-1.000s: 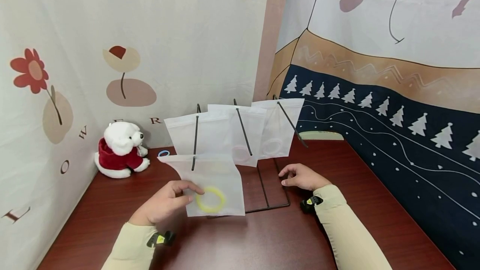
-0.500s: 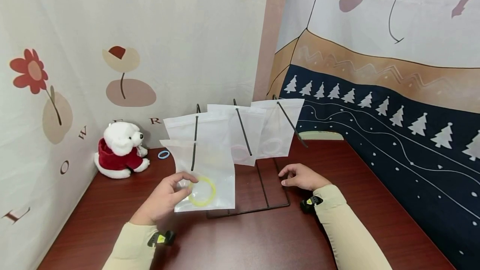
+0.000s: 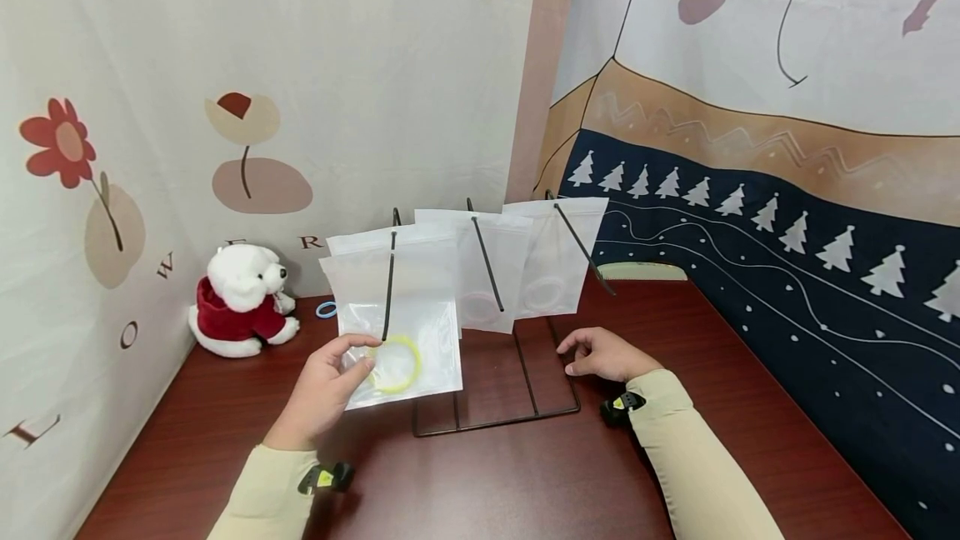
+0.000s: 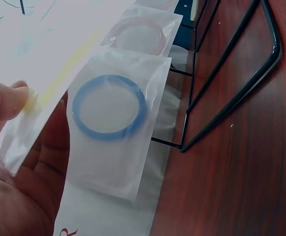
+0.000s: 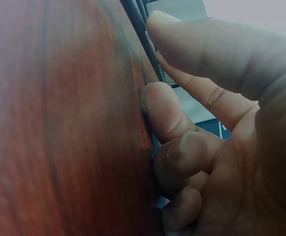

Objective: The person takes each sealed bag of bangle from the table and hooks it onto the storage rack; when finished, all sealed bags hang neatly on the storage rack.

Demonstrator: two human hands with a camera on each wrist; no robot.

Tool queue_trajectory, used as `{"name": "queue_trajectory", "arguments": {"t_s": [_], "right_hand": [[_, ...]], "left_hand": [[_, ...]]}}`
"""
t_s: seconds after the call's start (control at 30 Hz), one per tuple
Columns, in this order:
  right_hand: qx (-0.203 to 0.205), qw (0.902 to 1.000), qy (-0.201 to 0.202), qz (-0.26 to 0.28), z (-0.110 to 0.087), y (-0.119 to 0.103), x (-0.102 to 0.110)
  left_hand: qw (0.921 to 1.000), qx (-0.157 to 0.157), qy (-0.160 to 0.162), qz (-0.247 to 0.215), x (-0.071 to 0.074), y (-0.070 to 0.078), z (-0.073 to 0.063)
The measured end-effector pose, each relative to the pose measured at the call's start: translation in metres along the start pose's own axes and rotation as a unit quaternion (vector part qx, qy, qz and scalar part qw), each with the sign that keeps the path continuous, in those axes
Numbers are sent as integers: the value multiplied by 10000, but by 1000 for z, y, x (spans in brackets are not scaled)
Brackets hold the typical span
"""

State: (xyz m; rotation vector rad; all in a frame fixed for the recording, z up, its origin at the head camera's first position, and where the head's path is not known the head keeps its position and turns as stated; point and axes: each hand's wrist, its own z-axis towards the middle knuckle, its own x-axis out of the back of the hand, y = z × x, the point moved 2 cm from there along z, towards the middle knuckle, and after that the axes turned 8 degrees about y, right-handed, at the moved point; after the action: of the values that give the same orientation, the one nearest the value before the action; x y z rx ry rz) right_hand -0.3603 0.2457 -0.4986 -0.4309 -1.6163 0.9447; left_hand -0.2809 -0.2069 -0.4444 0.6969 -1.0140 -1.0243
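Note:
My left hand [image 3: 318,390] pinches the lower left of a white zip bag [image 3: 420,307] holding a yellow ring [image 3: 397,363]. The left hook [image 3: 388,298] of a black wire rack passes through this bag near its top. Behind it on the same hook is another bag with a blue ring [image 4: 108,132], seen in the left wrist view. My right hand [image 3: 603,354] rests on the table, fingers loosely bent, fingertips right at the rack's base wire [image 3: 528,373]. In the right wrist view the thumb [image 5: 182,44] overlaps that black wire.
Two more bags hang on the rack's other hooks, one [image 3: 495,265] with a pink ring and one [image 3: 555,257] with a pale ring. A white plush bear [image 3: 243,298] in red sits back left, beside a loose blue ring [image 3: 326,309]. A pale green comb [image 3: 645,272] lies behind.
The left hand has moved up and left, pushing the yellow-ring bag back along the left hook towards the bag behind it. The right hand has stayed in place.

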Motion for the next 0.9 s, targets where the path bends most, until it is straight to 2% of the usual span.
{"name": "queue_trajectory", "arguments": {"t_s": [0.13, 0.27, 0.4, 0.63, 0.9], "right_hand": [[-23, 10000, 4, -23, 0, -1, 0], [-18, 10000, -1, -25, 0, 1, 0], [-4, 10000, 0, -15, 1, 2, 0], [-10, 10000, 20, -8, 2, 4, 0], [-29, 10000, 30, 15, 0, 2, -1]], "left_hand": [[9994, -7, 320, -119, 0, -1, 1], [9989, 151, 431, -104, 1, 0, 1], [9984, 291, 341, -338, 1, 0, 1], [9966, 25, 221, -790, 0, -1, 3], [9906, 61, 56, -1367, -1, -3, 2]]}}
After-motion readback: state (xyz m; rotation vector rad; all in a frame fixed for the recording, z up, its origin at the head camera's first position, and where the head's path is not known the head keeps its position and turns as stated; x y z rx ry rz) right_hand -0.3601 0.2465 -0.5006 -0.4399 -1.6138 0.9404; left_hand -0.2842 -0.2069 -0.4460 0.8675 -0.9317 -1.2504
